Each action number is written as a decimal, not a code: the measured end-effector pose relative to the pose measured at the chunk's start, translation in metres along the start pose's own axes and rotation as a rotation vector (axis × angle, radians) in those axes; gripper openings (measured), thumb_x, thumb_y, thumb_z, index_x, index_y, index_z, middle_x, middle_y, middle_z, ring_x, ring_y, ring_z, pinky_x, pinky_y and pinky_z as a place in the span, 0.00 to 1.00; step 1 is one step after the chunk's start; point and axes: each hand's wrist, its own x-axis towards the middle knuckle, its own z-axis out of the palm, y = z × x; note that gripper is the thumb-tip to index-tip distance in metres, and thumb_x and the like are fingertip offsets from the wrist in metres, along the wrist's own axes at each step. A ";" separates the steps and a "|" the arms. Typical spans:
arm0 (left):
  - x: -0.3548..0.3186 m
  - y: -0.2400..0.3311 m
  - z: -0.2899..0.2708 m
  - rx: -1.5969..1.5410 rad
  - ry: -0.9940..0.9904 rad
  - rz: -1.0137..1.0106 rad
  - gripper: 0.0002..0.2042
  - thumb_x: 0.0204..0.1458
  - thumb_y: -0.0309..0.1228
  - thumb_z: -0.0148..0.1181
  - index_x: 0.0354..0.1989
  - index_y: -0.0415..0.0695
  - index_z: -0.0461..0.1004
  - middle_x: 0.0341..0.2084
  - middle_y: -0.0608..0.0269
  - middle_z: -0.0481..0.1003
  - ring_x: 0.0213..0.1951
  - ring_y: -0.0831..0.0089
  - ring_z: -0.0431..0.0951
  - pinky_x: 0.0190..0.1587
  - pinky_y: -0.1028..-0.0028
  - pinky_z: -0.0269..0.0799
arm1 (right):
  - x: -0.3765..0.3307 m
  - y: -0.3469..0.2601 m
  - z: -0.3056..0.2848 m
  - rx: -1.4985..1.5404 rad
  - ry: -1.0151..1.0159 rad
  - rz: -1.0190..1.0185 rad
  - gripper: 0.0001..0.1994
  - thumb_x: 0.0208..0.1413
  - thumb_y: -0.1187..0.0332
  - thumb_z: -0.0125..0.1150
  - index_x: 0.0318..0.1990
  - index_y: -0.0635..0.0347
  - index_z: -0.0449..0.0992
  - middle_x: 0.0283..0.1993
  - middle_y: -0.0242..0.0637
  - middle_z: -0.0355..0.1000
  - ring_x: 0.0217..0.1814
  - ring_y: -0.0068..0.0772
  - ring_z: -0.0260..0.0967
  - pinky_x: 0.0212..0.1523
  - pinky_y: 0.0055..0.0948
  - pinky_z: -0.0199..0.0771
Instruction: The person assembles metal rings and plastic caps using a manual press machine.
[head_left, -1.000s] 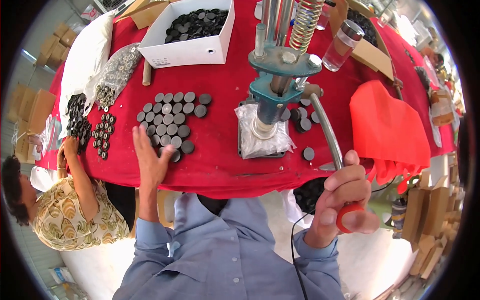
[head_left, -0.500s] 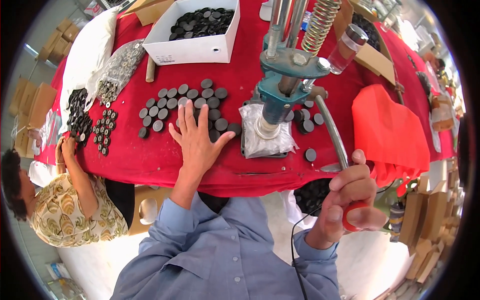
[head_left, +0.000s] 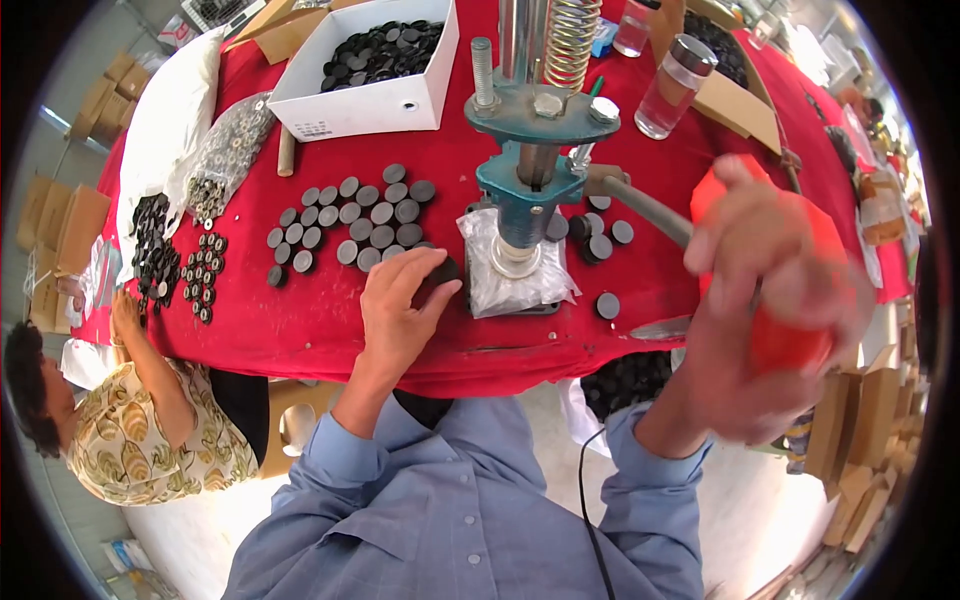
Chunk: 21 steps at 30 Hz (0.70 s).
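Note:
My left hand [head_left: 395, 310] is closed, thumb and fingers pinching a black round cap [head_left: 440, 275] just left of the press. Several more black caps [head_left: 350, 212] lie spread behind that hand on the red tablecloth. The teal hand press [head_left: 525, 185] stands upright, its pale round ram end over a plastic-wrapped base [head_left: 505, 285]. From its right side the metal lever [head_left: 650, 212] runs out to my right hand [head_left: 770, 300], raised and smeared by motion. The fingers wrap around the lever's red grip end, partly hidden.
Behind sits a white box [head_left: 370, 122] of black caps. A bag of metal rings [head_left: 230, 150] lies left. A co-worker's hands [head_left: 125, 315] touch small parts there. Right of the press are loose caps [head_left: 598, 247], a clear jar [head_left: 672, 95] and orange-red cloth [head_left: 835, 230].
My left hand has drawn in from its spread pose over the caps and now pinches one near the press. My right hand has swung the lever upward and to the right.

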 end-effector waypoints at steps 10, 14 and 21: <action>0.031 0.032 0.038 -0.208 -0.043 -0.061 0.29 0.43 0.30 0.79 0.55 0.38 0.75 0.42 0.56 0.81 0.38 0.61 0.82 0.40 0.66 0.79 | 0.046 0.017 0.019 0.165 0.218 0.052 0.22 0.73 0.51 0.41 0.52 0.63 0.71 0.27 0.36 0.62 0.29 0.34 0.61 0.41 0.40 0.66; 0.033 0.031 0.044 -0.187 -0.076 -0.139 0.31 0.43 0.30 0.80 0.57 0.37 0.73 0.45 0.54 0.79 0.35 0.64 0.80 0.38 0.67 0.78 | 0.041 0.016 0.017 0.130 0.188 0.051 0.22 0.73 0.51 0.42 0.52 0.62 0.71 0.26 0.35 0.62 0.29 0.34 0.61 0.44 0.43 0.65; 0.025 0.029 0.030 -0.321 -0.012 -0.128 0.28 0.43 0.28 0.79 0.54 0.38 0.75 0.43 0.54 0.79 0.35 0.65 0.80 0.39 0.68 0.79 | -0.012 -0.005 0.029 0.126 0.085 0.016 0.18 0.70 0.46 0.50 0.40 0.52 0.66 0.25 0.31 0.61 0.29 0.35 0.66 0.64 0.61 0.63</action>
